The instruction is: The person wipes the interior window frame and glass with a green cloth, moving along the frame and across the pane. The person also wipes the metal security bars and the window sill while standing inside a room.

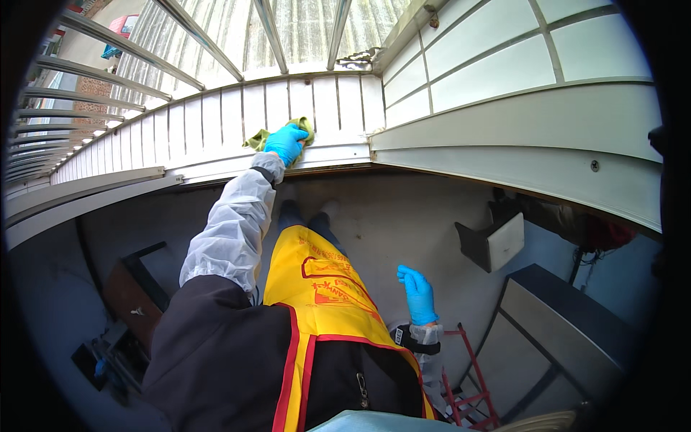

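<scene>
My left hand [286, 142], in a blue glove, reaches out to a white tiled window ledge [325, 108]. Its fingers are closed over a crumpled green cloth [306, 130], which is pressed on the ledge beside the window track [335, 155]. Lower on the right, my right hand [417, 295], also blue-gloved, hangs in the air beside a yellow apron [295, 263]. Its fingers are curled together, and nothing shows in them.
Metal bars [194, 36] stand beyond the ledge. A sliding window panel [497, 119] fills the right side. Below are a dark brown cabinet [137, 299], a grey-white chair [497, 241], a red metal frame [471, 381] and a large grey cabinet [536, 327].
</scene>
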Demonstrator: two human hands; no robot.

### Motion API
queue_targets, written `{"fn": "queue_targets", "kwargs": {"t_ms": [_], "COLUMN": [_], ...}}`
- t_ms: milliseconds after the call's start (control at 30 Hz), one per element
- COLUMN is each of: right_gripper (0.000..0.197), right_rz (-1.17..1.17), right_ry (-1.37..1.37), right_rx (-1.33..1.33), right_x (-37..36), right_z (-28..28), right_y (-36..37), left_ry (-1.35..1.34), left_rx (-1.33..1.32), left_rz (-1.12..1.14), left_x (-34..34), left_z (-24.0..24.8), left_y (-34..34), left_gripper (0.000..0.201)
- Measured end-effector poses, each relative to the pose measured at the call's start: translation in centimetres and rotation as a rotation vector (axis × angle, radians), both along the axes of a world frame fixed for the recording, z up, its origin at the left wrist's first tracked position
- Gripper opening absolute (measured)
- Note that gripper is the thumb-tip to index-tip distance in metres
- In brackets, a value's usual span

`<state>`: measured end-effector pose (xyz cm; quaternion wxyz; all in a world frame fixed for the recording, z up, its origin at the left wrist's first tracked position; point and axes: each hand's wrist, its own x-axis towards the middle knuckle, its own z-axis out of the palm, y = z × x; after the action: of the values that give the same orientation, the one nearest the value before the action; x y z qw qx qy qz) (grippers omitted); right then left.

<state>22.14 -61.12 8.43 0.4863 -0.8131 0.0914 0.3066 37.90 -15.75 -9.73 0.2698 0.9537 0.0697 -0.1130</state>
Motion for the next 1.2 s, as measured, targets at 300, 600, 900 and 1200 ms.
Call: {"fn": "queue_targets", "kwargs": {"t_ms": [300,600,900,1200], "right_gripper": [0.026,0.027,0.027,0.026], "right_rz": [-0.053,0.083,0.048,-0.004], "right_ry": [0.002,-0.010,-0.032,-0.003], "right_rx": [0.034,-0.002,-0.115,-0.105], "right_x": [-0.9,2.0,2.0,1.7], "right_z": [0.5,-0.6,0.4,0.5], "right_y": [1.3,5.1,6.8,8.7], "left_ry": [0.422,-0.666,-0.291,-0.034], "left_rx": [-0.526,-0.103,0.156,-0.204], "left_rz": [-0.320,0.140,0.097,-0.509], "left_x": [0.5,10.7,12.0,14.2], "left_z": [6.5,7.2,-0.3,-1.0], "left_y": [-10.5,5.0,-1.2,-10.5], "left_gripper": [0.040,0.029,0.036,0.035]}}
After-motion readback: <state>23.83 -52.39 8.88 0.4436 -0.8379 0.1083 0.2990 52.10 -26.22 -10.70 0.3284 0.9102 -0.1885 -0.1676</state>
